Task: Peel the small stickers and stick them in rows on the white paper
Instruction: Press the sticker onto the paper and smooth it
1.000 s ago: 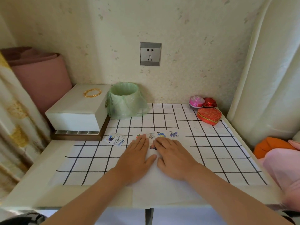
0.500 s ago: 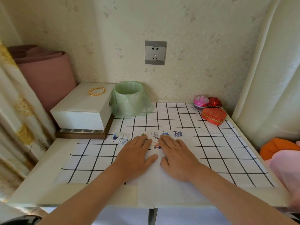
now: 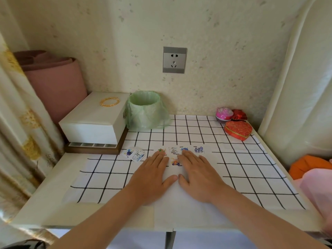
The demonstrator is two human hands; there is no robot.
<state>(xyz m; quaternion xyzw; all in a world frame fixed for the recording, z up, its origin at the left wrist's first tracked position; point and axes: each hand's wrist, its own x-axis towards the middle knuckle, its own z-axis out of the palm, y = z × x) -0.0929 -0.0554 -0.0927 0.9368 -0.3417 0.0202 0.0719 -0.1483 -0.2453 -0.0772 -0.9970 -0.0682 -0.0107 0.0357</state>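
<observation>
A white paper (image 3: 181,209) lies on the checked tablecloth, reaching over the table's front edge. Along its far edge runs a row of small stickers (image 3: 198,150). One more sticker (image 3: 175,162) sits below that row, between my fingers. My left hand (image 3: 152,174) and my right hand (image 3: 196,172) lie flat side by side on the paper, fingers straight, pressing it down. Neither hand holds anything. A small pile of loose stickers (image 3: 134,154) lies on the cloth left of the paper.
A white box (image 3: 93,121) with a gold bangle (image 3: 109,101) on it stands at the back left. Next to it is a green-lined bin (image 3: 146,110). A red heart tin (image 3: 238,130) and pink tin (image 3: 224,114) sit back right.
Both hands stay flat on the paper in the same place. The camera view has shifted slightly, so the scene sits a little further right in the frame.
</observation>
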